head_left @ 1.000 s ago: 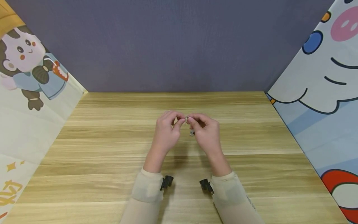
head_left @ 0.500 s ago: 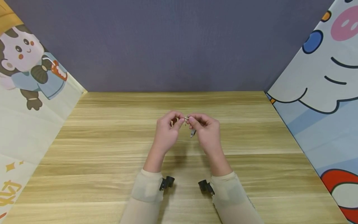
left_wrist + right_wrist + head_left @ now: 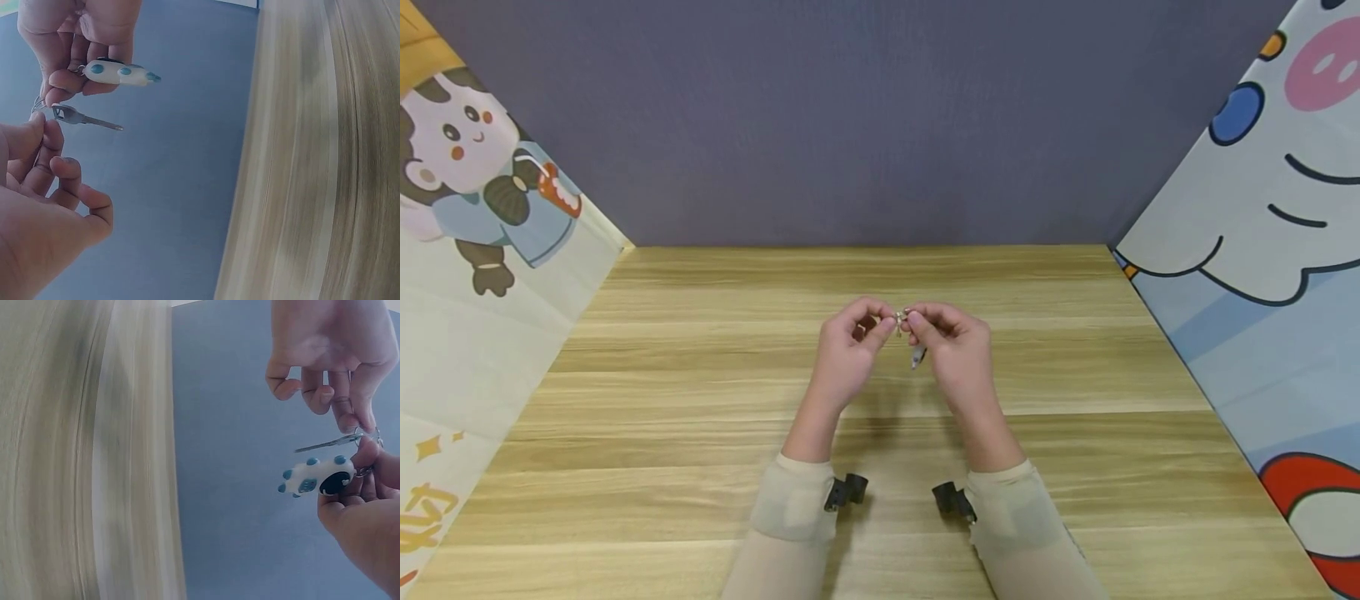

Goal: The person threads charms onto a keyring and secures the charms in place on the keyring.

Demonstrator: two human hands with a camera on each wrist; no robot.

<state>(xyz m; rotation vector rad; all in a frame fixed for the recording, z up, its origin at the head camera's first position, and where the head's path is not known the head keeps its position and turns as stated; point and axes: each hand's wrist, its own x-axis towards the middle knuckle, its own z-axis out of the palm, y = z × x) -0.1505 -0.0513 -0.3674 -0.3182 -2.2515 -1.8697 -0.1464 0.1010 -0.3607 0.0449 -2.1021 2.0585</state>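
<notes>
Above the table my left hand (image 3: pixel 845 354) and right hand (image 3: pixel 958 354) meet, thumb against forefinger on each. Between their fingertips is a thin metal key ring (image 3: pixel 37 105), pinched from both sides and partly covered by the fingers. A silver key (image 3: pixel 90 119) hangs on the ring, its blade free in the gap between the hands. From a short chain by the right hand dangles a small white figure charm (image 3: pixel 319 476) with blue spots and a black patch. The left hand's other fingers are loosely bent. Whether the key's hole fully encircles the ring is too small to tell.
A wood-grain table (image 3: pixel 700 400) lies beneath the hands. Behind it rises a dark blue-grey panel (image 3: pixel 880 125), with cartoon-printed panels on the left (image 3: pixel 535 275) and right (image 3: pixel 1225 333). Small black cameras (image 3: pixel 847 492) sit on both wrists.
Both hands stay nearly in place, with slight finger shifts at the ring. The charm below the right hand has swung and turned a little.
</notes>
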